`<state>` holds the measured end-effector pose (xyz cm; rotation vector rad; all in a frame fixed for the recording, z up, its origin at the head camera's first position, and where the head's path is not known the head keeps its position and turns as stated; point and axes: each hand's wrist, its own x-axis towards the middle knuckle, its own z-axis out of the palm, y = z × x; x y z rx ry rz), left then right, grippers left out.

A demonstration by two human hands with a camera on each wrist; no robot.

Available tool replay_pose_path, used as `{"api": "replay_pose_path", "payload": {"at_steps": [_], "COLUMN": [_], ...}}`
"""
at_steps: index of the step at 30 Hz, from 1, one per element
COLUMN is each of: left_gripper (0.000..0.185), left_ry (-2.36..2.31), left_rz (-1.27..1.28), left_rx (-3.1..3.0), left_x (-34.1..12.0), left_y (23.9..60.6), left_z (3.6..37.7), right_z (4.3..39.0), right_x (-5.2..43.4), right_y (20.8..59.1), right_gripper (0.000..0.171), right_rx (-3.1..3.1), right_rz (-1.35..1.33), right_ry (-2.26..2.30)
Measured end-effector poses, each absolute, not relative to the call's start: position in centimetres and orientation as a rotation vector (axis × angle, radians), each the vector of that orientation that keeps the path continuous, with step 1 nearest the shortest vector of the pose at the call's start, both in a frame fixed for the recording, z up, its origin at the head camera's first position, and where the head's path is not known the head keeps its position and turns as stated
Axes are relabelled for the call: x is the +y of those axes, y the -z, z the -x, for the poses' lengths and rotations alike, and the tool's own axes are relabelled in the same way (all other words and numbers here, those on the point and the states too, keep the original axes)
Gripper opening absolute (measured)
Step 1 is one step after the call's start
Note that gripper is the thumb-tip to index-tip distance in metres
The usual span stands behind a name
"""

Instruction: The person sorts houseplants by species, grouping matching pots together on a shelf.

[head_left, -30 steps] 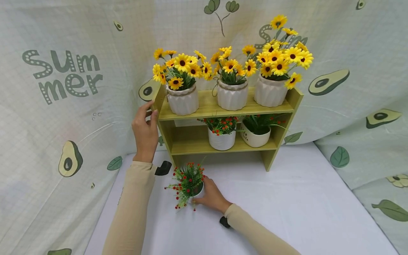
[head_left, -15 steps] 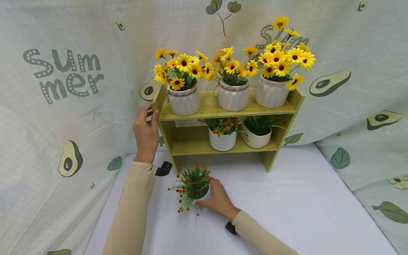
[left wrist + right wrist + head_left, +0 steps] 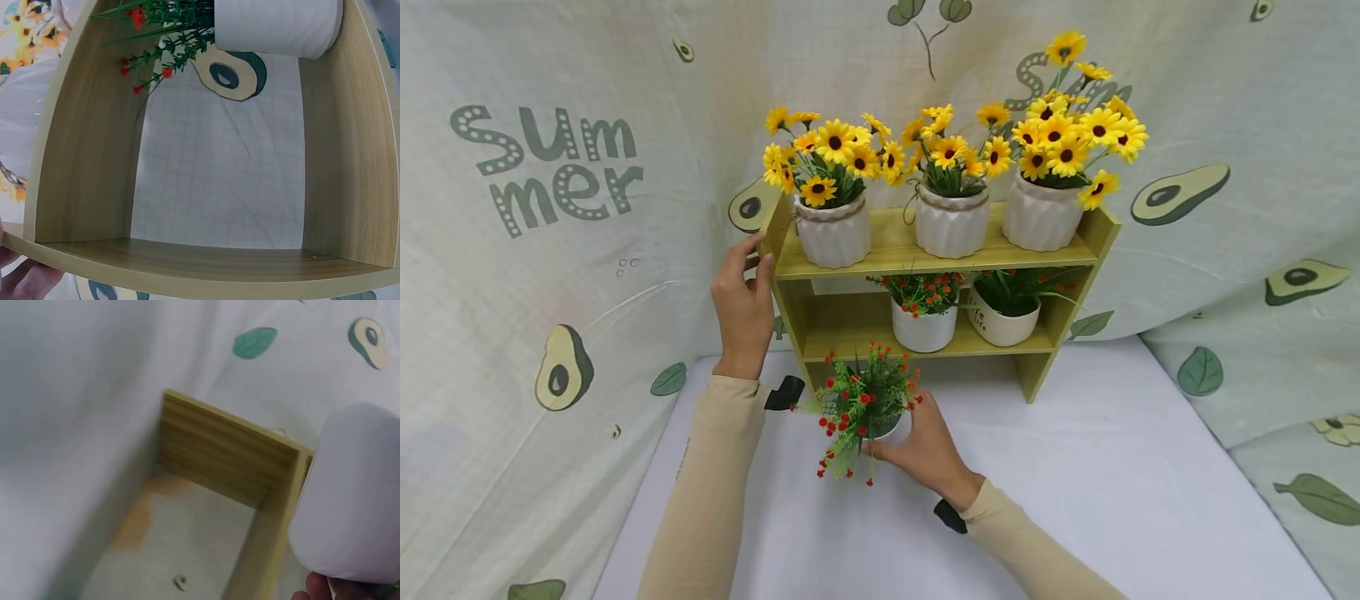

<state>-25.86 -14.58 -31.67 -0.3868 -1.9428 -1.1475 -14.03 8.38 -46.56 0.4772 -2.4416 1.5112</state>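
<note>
My right hand grips a small white pot of green sprigs with red berries. It holds the pot just above the white table, in front of the lower left of a wooden shelf. In the right wrist view the white pot fills the right side, my fingertips under it and the shelf's wood behind. My left hand grips the shelf's left side panel near the top. The left wrist view looks into the shelf, with my fingers at its lower left edge.
Three white ribbed pots of yellow sunflowers stand on the top board. On the middle board sit a berry plant pot and a grass plant pot; its left end is free. An avocado-print cloth hangs behind the table.
My right hand has lifted the berry pot off the table and carried it up and to the right, closer to the shelf. The left hand has stayed on the side panel.
</note>
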Motion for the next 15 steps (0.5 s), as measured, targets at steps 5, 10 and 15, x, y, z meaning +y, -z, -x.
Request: {"api": "replay_pose_path", "payload": {"at_steps": [5, 10, 15], "left_gripper": [0.032, 0.032, 0.034], "left_ry": [1.151, 1.161, 1.148], "left_rz": [0.382, 0.381, 0.406], "left_rx": [-1.935, -1.933, -1.939], "left_x": [-14.6, -14.7, -14.7], "left_y": [31.7, 31.8, 31.8], "left_z": [25.9, 26.0, 26.1], "right_z": [15.3, 17.4, 19.2], "right_x": [7.5, 6.5, 5.7], "right_y": [44.5, 43.2, 42.4], "right_gripper": [0.098, 0.095, 0.11], "right_rx": [-2.408, -2.378, -2.373], "right_rz": [-0.426, -0.425, -0.414], "right_ry": [-1.446, -1.307, -1.191]}}
